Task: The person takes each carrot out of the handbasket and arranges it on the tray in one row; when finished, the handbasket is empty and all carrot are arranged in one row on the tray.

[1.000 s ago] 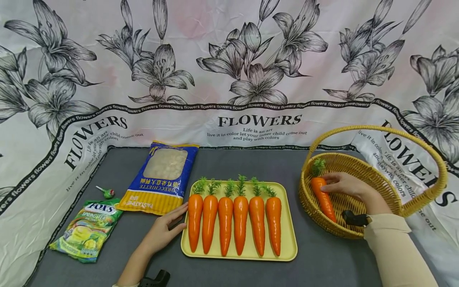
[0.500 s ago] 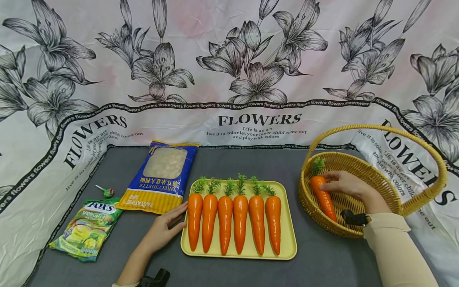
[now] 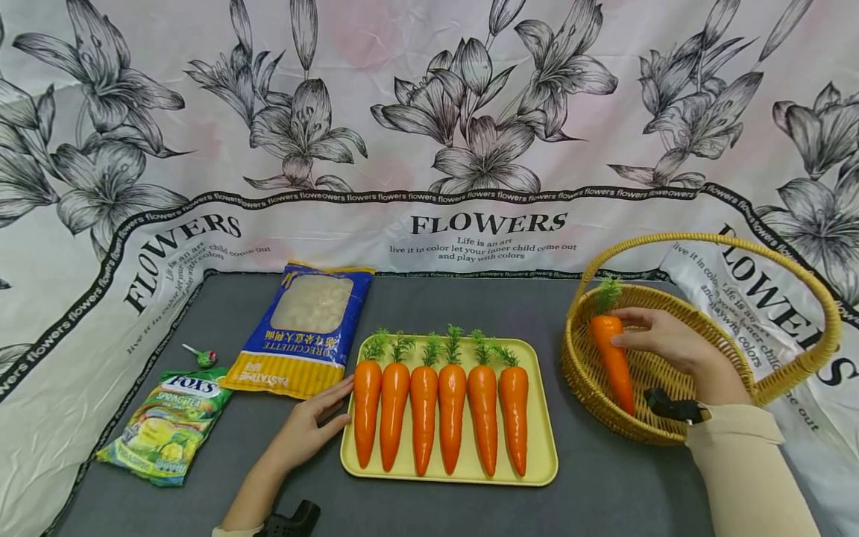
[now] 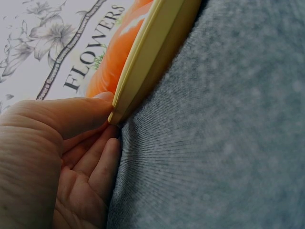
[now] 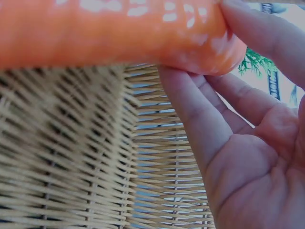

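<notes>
My right hand point(image 3: 661, 339) pinches an orange toy carrot point(image 3: 614, 365) near its thick end, thumb on one side and fingers on the other. The carrot is inside the wicker basket point(image 3: 582, 384), green tuft pointing toward the back rim and tip toward the front. In the right wrist view, woven basket wall shows below the carrot point(image 5: 119, 38). My left hand point(image 3: 302, 432) touches the left edge of the yellow tray point(image 3: 542, 440) with fingers fairly straight; the left wrist view shows the thumb point(image 4: 81, 114) at the rim. Several carrots point(image 3: 423, 418) lie side by side on this tray.
A blue and yellow pasta bag point(image 3: 305, 332) lies behind my left hand. Farther left are a green candy bag point(image 3: 164, 429) and a lollipop point(image 3: 204, 359). The basket's tall handle point(image 3: 698, 237) arches over my right forearm. A flower-print cloth point(image 3: 490, 224) hangs behind the grey table.
My right hand and its carrot have shifted slightly to the right, and the carrot's thick end is turned a little more upright in view. The left hand stays at the tray's edge.
</notes>
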{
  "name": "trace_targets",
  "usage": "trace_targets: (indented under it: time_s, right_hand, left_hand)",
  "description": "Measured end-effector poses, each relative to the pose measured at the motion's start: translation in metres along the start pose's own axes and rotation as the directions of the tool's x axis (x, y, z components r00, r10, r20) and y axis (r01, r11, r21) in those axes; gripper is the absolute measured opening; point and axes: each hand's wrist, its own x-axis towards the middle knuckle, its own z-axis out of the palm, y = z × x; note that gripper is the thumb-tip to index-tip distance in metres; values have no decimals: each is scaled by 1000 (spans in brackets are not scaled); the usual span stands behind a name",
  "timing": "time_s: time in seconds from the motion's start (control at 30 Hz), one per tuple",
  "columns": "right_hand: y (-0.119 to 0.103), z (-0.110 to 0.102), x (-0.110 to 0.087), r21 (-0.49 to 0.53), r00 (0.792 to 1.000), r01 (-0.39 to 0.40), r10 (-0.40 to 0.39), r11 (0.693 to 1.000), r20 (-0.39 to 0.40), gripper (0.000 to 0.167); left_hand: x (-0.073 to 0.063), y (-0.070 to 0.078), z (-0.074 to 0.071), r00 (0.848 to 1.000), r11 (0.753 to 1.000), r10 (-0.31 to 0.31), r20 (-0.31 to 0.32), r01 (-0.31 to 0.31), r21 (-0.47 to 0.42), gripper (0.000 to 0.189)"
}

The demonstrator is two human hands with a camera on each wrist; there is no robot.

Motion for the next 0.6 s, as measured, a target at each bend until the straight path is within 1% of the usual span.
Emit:
trace_targets:
  time_s: [0.13, 0.17, 0.3, 0.43, 0.6]
  right_hand:
    - [-1, -4, -4, 61, 1000, -3, 5, 998, -18, 65]
    - [-2, -5, -6, 90, 1000, -1, 3, 996, -20, 66]
    - [-5, -10, -13, 148, 999, 16, -8, 989, -51, 67]
    - [-9, -15, -21, 141, 995, 41, -27, 989, -98, 65]
    - [-16, -18, -32, 141, 985, 86, -64, 986, -158, 64]
  left_hand:
    - [0, 1, 0, 1000, 1000, -5, 2, 5, -3, 52]
    - [0, 1, 0, 1000, 1000, -8, 3, 8, -7, 52]
    - [0, -1, 1, 1000, 1000, -12, 5, 12, -11, 52]
    - [-1, -3, 1, 1000, 1000, -12, 2, 12, -5, 52]
    - [0, -1, 0, 1000, 1000, -3, -8, 3, -3, 51]
